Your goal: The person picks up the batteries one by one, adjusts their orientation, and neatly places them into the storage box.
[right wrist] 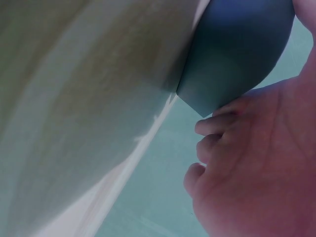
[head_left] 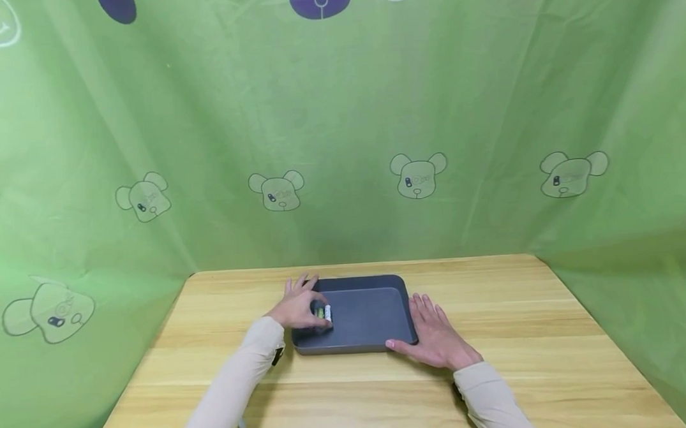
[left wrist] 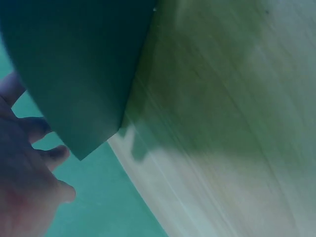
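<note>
A dark grey rectangular tray (head_left: pixel 365 318) lies on the wooden table. Over its left side reaches my left hand (head_left: pixel 298 308), thumb and index finger pinching small green and white batteries (head_left: pixel 327 313) from their two ends; the other fingers spread outward. Their exact number is hard to tell. My right hand (head_left: pixel 437 337) rests against the tray's right side with fingers straight and the thumb at the front right corner. Each wrist view shows a tray's outer wall (left wrist: pixel 74 74) beside that hand; the batteries are hidden there.
The light wooden table (head_left: pixel 496 297) extends around the tray. Behind it and at both sides hangs a green curtain (head_left: pixel 338 112) printed with bear heads. A small grey tab (head_left: pixel 242 426) shows beside the left sleeve.
</note>
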The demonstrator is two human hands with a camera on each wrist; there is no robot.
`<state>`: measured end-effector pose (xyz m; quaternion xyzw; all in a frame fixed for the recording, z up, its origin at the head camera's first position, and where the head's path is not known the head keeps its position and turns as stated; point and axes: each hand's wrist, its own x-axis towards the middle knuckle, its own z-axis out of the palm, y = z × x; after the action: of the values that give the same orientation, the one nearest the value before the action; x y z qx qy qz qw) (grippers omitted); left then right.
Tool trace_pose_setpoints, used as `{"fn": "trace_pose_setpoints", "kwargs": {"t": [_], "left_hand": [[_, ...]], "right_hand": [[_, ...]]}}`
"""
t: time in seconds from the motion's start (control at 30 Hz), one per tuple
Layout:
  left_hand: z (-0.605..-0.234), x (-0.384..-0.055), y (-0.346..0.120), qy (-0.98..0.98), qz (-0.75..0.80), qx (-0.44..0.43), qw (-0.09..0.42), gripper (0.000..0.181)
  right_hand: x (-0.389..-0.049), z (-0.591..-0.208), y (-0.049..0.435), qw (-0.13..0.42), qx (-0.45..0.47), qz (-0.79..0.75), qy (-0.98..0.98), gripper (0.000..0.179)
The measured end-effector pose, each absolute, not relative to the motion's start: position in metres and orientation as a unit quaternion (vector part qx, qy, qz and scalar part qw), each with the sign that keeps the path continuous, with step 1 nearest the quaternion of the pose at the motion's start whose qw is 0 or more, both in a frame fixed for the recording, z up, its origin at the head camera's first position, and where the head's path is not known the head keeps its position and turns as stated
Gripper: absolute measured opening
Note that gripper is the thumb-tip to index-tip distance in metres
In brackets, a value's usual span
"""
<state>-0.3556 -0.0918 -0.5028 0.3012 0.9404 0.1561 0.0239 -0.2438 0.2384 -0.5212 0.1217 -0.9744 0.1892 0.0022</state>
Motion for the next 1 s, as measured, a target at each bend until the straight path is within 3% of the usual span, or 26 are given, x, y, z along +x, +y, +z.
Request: {"fn": "trace_pose_setpoints", "kwargs": {"t": [1.0], "left_hand": [[-0.5096, -0.3559, -0.0846, 0.950, 0.112, 0.292, 0.011, 0.056]], "right_hand": [[-0.2434, -0.5206, 0.2387, -0.001, 0.119, 0.189, -0.975, 0.118]]}}
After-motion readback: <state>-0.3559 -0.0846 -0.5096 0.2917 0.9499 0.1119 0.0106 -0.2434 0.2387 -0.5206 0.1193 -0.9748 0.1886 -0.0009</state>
